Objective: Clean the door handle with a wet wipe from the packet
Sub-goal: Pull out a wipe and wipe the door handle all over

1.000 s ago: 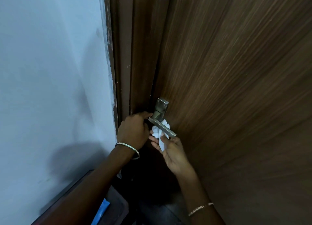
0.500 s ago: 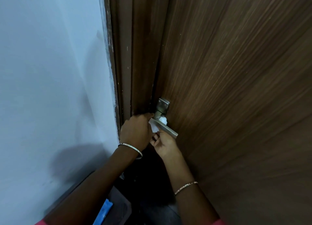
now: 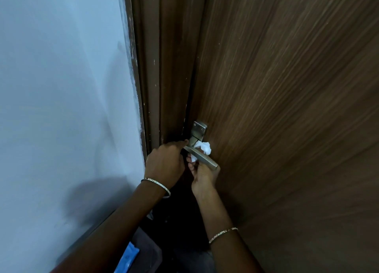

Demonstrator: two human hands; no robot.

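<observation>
A square-section metal door handle [image 3: 205, 159] sticks out from a brown wooden door [image 3: 287, 108], under its metal plate [image 3: 198, 129]. A crumpled white wet wipe [image 3: 205, 147] is bunched behind and under the lever. My right hand [image 3: 203, 174] holds the wipe from below, pressed against the lever. My left hand [image 3: 165, 162] grips the lever's inner end near the plate, thumb on top. A blue packet [image 3: 127, 258] shows at the bottom edge, under my left forearm.
The dark brown door frame [image 3: 151, 78] runs down just left of the handle, and a pale blue wall [image 3: 61, 88] fills the left. A dark surface [image 3: 147, 250] lies low beneath my arms.
My right hand has moved up under the lever and pushed the wipe higher, so that it now bunches behind the handle. My left hand has stayed on the inner end.
</observation>
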